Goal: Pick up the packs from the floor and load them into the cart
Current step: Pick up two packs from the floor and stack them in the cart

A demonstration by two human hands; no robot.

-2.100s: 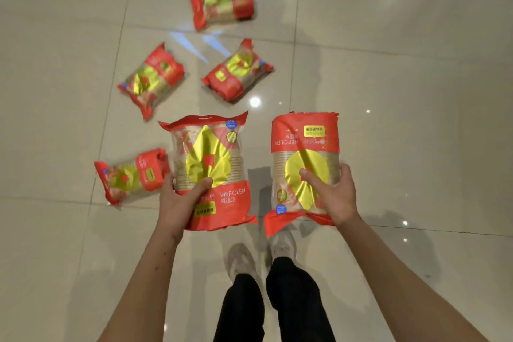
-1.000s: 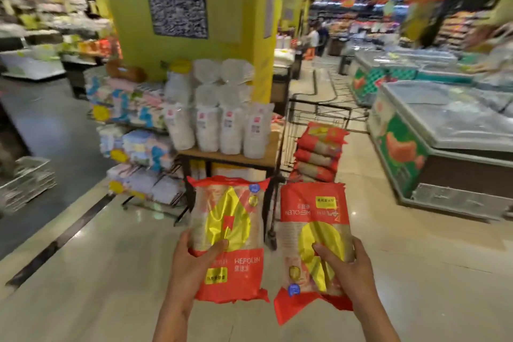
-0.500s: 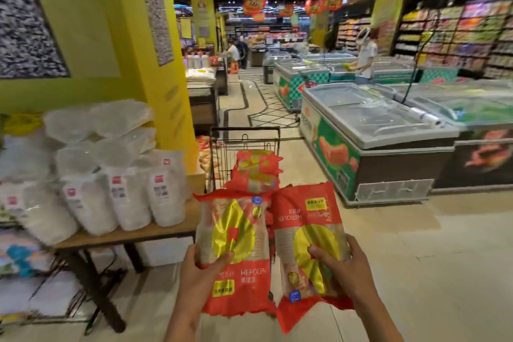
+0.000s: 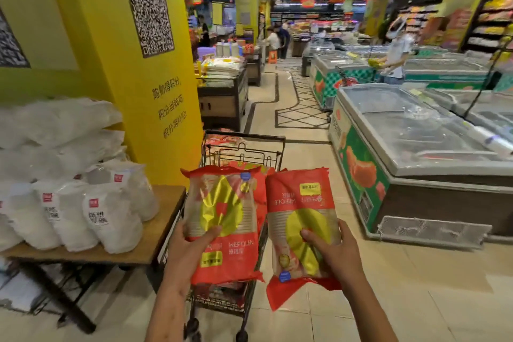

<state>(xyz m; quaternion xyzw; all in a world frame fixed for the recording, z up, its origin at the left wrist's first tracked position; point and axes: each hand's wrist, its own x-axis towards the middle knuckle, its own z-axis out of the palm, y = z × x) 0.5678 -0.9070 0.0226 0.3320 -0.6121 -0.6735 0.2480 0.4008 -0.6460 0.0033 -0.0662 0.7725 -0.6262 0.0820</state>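
I hold two red and gold packs upright in front of me. My left hand grips the left pack at its lower left edge. My right hand grips the right pack, which is upside down, at its lower right. Both packs hang over the near end of a black wire cart. Several more red packs are stacked inside the cart, mostly hidden behind the two I hold.
A wooden table with white bags stands at the left, touching the cart's side. A yellow pillar rises behind it. Chest freezers line the right. A person stands at the far freezers; the aisle runs ahead.
My view lifted from the floor, where several packs lay, to the store aisle. I have carried both packs up to the cart; they now sit over its near end.
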